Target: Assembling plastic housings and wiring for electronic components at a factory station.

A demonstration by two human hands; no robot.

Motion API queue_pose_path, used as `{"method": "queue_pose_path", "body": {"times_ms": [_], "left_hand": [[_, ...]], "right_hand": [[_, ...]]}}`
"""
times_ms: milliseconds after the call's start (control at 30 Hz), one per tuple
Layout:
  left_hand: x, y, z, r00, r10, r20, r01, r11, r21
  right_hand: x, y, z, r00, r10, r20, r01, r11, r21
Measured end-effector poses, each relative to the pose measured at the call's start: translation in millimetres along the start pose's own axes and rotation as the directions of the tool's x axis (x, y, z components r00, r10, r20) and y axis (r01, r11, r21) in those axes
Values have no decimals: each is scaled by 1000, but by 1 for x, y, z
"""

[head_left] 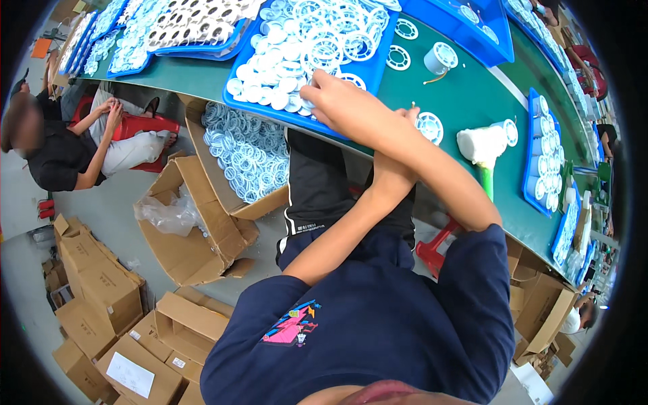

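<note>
My forearms cross, the right one over the left. My right hand (337,101) reaches over the near edge of a blue tray (388,50), fingers curled down at the small white discs (270,81). Whatever its fingertips grip is hidden. White rings (327,50) fill the tray's other side. My left hand (407,119), mostly behind the right forearm, is closed at a white spool (429,128); its grip is partly hidden. Right of it lies a mallet with a white wrapped head (480,144) and green handle (487,182), beside another white spool (510,132).
A wound spool (442,57) and loose white rings (398,58) lie on the green table (412,88). A blue bin (466,30) stands behind. A blue tray of spools (533,192) sits right. Below are a carton of rings (246,152) and a red stool (432,250). A person (74,148) sits left.
</note>
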State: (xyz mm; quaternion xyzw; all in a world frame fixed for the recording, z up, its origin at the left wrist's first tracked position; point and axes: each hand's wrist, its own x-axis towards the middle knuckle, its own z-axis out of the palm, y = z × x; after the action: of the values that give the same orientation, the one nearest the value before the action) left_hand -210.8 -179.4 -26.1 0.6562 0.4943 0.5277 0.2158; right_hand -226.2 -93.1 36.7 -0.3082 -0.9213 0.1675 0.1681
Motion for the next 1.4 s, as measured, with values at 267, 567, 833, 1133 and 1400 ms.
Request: {"method": "queue_pose_path", "body": {"times_ms": [267, 567, 833, 1133, 1400], "left_hand": [[2, -6, -6, 996, -18, 91, 17, 1000, 16], [3, 6, -9, 995, -24, 100, 17, 997, 75], [5, 6, -16, 994, -20, 109, 11, 996, 88], [5, 6, -13, 987, -33, 159, 26, 999, 47], [4, 3, -19, 988, -57, 145, 57, 998, 6]], "right_hand": [[-52, -7, -59, 891, 139, -432, -56, 978, 199], [-164, -6, -58, 630, 686, -363, -535, 723, 437], [-126, 30, -74, 760, 485, -433, -424, 874, 235], [-59, 123, -44, 867, 376, -327, -481, 804, -350], [-163, 9, -92, 894, 330, -304, -332, 942, 44]]}}
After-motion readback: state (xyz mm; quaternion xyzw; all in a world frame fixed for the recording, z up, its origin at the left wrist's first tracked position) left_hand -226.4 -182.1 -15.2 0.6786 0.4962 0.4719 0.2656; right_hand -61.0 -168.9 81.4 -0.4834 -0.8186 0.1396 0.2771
